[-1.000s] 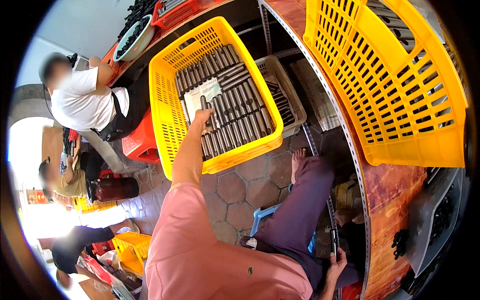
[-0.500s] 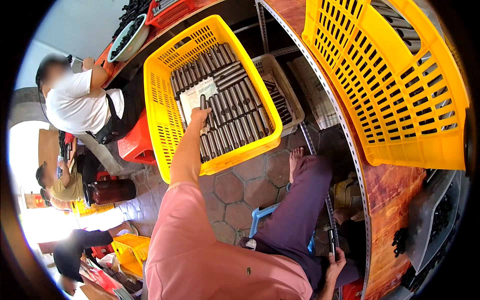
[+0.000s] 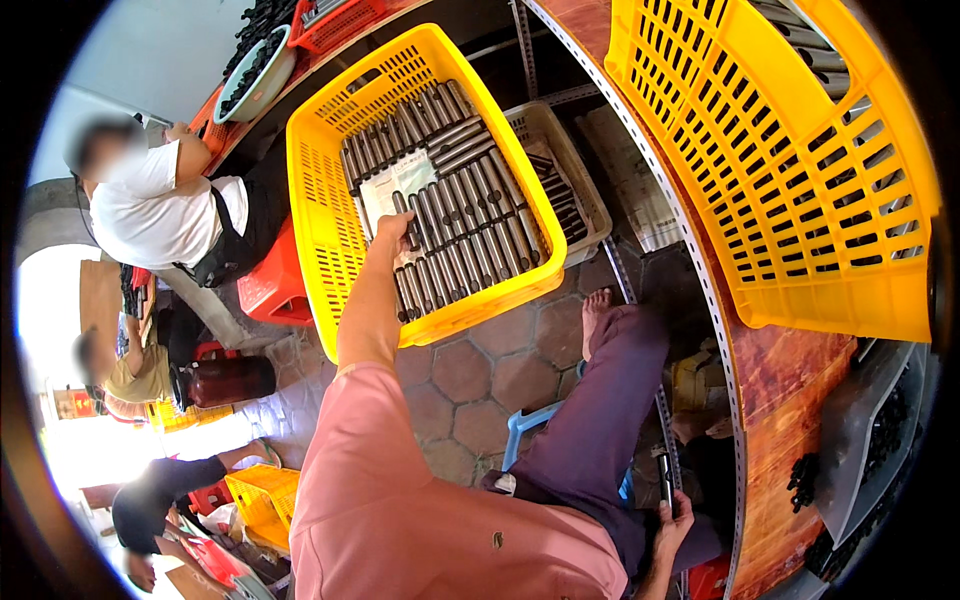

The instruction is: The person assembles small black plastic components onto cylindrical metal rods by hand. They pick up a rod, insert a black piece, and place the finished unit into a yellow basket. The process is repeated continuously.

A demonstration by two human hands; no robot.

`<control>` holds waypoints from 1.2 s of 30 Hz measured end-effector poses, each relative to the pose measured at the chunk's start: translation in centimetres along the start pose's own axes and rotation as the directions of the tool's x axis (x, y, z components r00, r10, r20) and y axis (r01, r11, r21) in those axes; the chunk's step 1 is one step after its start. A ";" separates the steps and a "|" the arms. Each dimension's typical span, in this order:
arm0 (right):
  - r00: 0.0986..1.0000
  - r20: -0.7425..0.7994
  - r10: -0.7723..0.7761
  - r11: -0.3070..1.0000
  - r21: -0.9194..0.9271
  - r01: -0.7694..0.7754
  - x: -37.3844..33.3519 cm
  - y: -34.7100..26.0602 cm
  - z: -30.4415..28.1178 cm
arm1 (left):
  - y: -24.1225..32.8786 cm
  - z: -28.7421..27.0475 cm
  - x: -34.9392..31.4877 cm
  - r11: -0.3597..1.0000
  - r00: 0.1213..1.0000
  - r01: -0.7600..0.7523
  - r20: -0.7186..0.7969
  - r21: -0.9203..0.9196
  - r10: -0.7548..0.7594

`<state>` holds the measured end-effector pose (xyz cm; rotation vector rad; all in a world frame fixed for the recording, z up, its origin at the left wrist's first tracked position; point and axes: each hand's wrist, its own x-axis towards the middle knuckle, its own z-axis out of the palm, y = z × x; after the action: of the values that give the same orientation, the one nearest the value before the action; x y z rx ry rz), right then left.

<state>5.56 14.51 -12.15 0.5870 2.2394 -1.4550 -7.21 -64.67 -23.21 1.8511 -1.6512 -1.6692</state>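
Note:
My left arm reaches into a yellow plastic crate (image 3: 312,235), where dark metal tubes (image 3: 470,215) lie side by side in rows. With its fingers around a short tube (image 3: 400,202), my left hand (image 3: 393,232) is at the left end of the middle row; its fingertips are partly hidden. A pale printed paper sheet (image 3: 380,192) shows just beyond that tube. Low at the right, beside my thigh, my right hand (image 3: 674,520) grips another dark metal tube (image 3: 665,476), which stands nearly upright out of the fingers.
Another yellow crate (image 3: 770,290) with tubes stands on the reddish bench (image 3: 775,400) at right. A grey bin (image 3: 590,235) sits beyond my crate. A clear bag (image 3: 860,450) of black parts lies at right. Co-workers sit at left, one near a red stool (image 3: 275,285).
My left hand has shifted slightly left and nearer with its tube, which now lies at the row's end. My right hand has barely moved.

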 end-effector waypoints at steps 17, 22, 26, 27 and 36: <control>0.998 -0.034 -0.059 0.998 -0.018 0.059 0.1 0.2 0.1 | -1.7 -2.0 1.1 0.968 0.995 -0.012 -0.095 0.249 0.037; 0.999 0.008 -0.053 0.998 -0.020 0.054 0.6 1.7 -0.6 | -1.2 -1.6 0.7 0.948 0.994 0.009 -0.106 0.318 0.026; 1.000 0.008 0.017 0.999 -0.037 -0.016 0.9 1.7 -0.4 | -1.1 -1.6 0.4 0.925 0.990 0.025 -0.136 0.378 0.029; 1.000 0.013 0.019 0.999 -0.029 -0.019 0.7 1.1 -0.3 | -1.2 -1.7 0.4 0.927 0.990 0.028 -0.137 0.374 0.025; 0.997 0.019 -0.068 0.995 -0.075 0.069 0.9 1.2 -0.4 | -2.2 -2.8 1.6 0.934 1.000 0.008 -0.031 0.358 0.003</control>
<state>5.48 15.47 -13.39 0.4770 2.3120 -1.3950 -4.06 -66.46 -24.70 2.0183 -2.0531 -1.4010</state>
